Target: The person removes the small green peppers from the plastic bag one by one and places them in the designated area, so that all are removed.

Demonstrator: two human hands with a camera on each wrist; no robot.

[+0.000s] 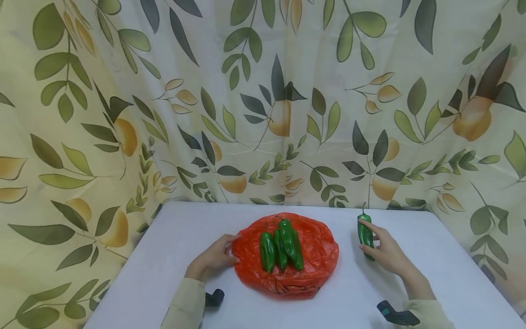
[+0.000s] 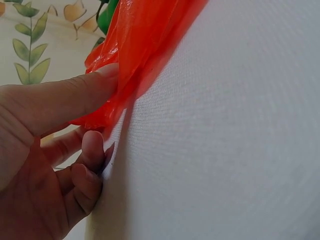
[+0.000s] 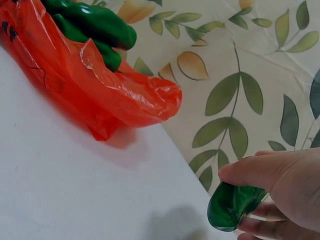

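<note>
Leaf-and-fruit printed fabric (image 1: 312, 91) hangs behind the white table (image 1: 197, 224) you work at. Your left hand (image 1: 214, 255) pinches the near-left edge of a crinkled red plastic bag (image 1: 320, 249), thumb on top. Several glossy green peppers (image 1: 291, 240) lie together on the bag, around its middle, stem ends mostly pointing away from you. Your right hand (image 1: 386, 249), well apart to the right, grasps a single green chili pepper (image 1: 364, 235) between thumb and fingers, its thin stem pointing away; cannot tell whether it touches the tabletop.
</note>
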